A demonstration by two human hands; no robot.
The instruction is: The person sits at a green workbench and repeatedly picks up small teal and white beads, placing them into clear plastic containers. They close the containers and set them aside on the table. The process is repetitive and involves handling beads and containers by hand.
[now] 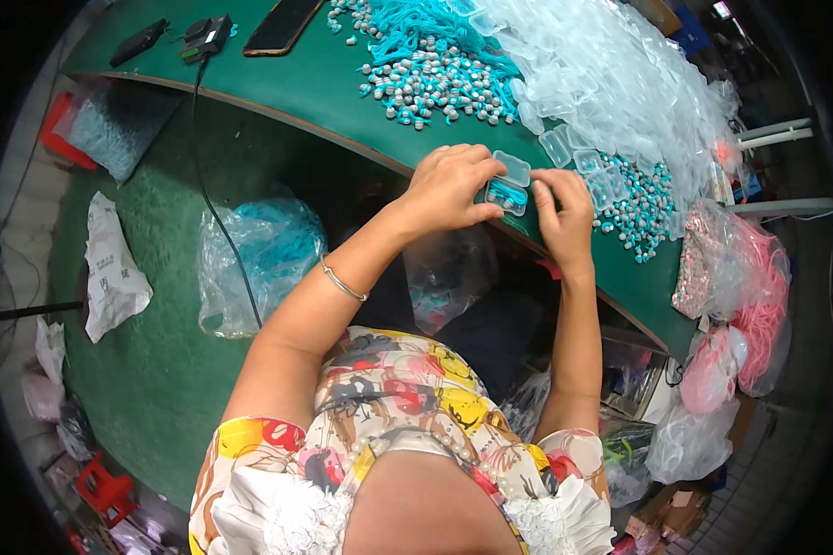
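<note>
Centre frame, my left fingers (488, 212) pinch this small clear plastic box (510, 207); right fingers (545, 199) curl alongside, grip I can't tell; keep teal cord (507, 194) inside.

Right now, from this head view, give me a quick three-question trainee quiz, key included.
1. True or false: the left hand holds a small clear plastic box with its hinged lid open.
2. What colour are the box's contents? A) pink B) turquoise C) yellow
3. Fill in: the dark rectangular smartphone lies to the ___ of the heap of silver-and-turquoise beads.

Key: 1 true; 2 B; 3 left.
</note>
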